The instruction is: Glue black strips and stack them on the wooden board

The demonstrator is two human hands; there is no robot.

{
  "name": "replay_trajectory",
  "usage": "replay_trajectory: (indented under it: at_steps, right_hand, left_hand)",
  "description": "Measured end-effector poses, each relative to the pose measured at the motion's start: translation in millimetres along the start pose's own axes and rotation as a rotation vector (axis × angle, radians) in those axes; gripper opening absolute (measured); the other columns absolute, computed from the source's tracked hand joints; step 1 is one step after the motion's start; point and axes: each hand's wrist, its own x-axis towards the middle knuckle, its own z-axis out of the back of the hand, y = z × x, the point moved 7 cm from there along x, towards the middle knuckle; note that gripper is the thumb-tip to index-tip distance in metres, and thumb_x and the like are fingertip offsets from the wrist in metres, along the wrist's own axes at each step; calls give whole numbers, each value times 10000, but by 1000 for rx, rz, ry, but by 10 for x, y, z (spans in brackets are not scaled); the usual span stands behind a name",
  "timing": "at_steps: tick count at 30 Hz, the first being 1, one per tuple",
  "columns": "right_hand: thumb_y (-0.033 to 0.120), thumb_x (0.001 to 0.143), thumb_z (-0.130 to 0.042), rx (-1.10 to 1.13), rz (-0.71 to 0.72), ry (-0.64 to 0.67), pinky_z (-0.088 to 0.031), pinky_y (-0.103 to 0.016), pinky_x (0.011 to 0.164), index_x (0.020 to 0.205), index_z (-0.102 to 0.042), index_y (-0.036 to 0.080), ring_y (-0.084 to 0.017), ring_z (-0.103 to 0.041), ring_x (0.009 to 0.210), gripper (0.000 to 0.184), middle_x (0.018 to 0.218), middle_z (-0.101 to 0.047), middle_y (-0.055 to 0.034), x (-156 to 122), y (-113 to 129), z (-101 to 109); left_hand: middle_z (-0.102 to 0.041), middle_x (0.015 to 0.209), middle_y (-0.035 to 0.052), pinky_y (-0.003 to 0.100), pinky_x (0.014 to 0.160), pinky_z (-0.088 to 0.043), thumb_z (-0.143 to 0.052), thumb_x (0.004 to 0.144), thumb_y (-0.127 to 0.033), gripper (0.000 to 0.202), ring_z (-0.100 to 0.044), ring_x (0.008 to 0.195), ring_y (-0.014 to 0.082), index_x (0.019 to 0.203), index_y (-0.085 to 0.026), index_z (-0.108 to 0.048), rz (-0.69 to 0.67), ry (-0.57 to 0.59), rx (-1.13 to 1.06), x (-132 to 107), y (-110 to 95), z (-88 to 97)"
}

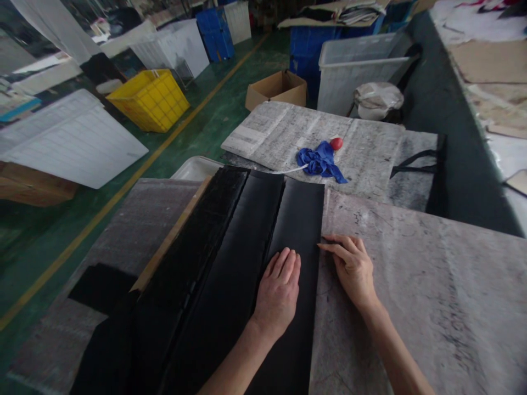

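Observation:
Long black sheets lie side by side on the worktable, their far ends away from me. My left hand (280, 285) presses flat on the rightmost black sheet (302, 214), its fingers together and stretched forward. At that sheet's right edge, the fingertips of my right hand (352, 269) come close together and pinch the edge; its other fingers are partly curled. To the left lie a second black sheet (255, 208) and a shinier, creased black piece (201, 230). Along that piece's left side runs a tan wooden strip (175, 233).
Worn grey boards (411, 285) cover the worktable. Farther off lie a blue cloth (319, 162) and a red ball-like object (336, 144). Beyond stand a cardboard box (275, 90) and a white bin (362, 68). A yellow crate (150, 101) is on the green floor at left.

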Motion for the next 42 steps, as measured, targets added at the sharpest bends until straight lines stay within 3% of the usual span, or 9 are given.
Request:
replay_trajectory:
  at_steps: [4,9,15,21,28,35,42]
  right_hand:
    - [199,983,-501,-83,42,-12,-487,-390,895,1142,-707,261,-239,-576,1081,268,1131,-690,-57,-12,171,48]
    - [316,961,-574,-242,1,117,-456,-364,743,1079,-708,243,-240,-602,912,193,998,-705,-62,74,359,-106]
    - [344,876,-705,-207,-218,317,-426,-305,655,881,-686,230,-213,-644,815,116,815,-676,-7,238,300,-304]
    - [350,919,-645,-74,-302,399,-386,-264,593,841,-709,266,-165,-666,732,131,826,-705,30,246,221,-309]
    - [329,897,-679,-14,-322,271,-381,-233,567,829,-712,272,-142,-682,697,94,774,-729,53,216,196,-238]
    - [378,970,-574,-64,-131,71,-379,-227,565,856,-695,228,-113,-656,684,224,857,-706,15,97,246,-252]
    - [382,967,-581,-98,-138,29,-376,-229,573,850,-683,220,-117,-652,702,224,839,-693,13,75,240,-276]
  left_hand:
    - [-524,1480,100,425,1199,-387,-398,968,-101,477,-394,1444,239,1443,-94,-438,9,9,-17,1,13,-8]
    - [-521,1478,98,413,1216,-357,-397,966,-108,472,-375,1454,233,1435,-93,-447,11,6,-20,-6,23,-11]
    - [-524,1470,97,415,1210,-364,-410,950,-101,476,-383,1448,239,1423,-99,-463,22,17,-10,-12,20,-16]
    - [-526,1471,100,416,1205,-379,-460,926,-99,500,-383,1447,233,1426,-102,-454,27,19,-22,-12,16,-7]
    - [-529,1465,105,423,1208,-373,-442,936,-96,487,-383,1446,241,1422,-94,-459,25,6,-31,-8,23,9]
    - [-525,1467,99,409,1211,-378,-444,945,-80,487,-389,1441,226,1431,-101,-450,37,3,-46,4,23,35]
    - [-539,1451,102,407,1188,-417,-451,951,-76,465,-420,1423,222,1413,-114,-471,68,10,-41,1,26,54]
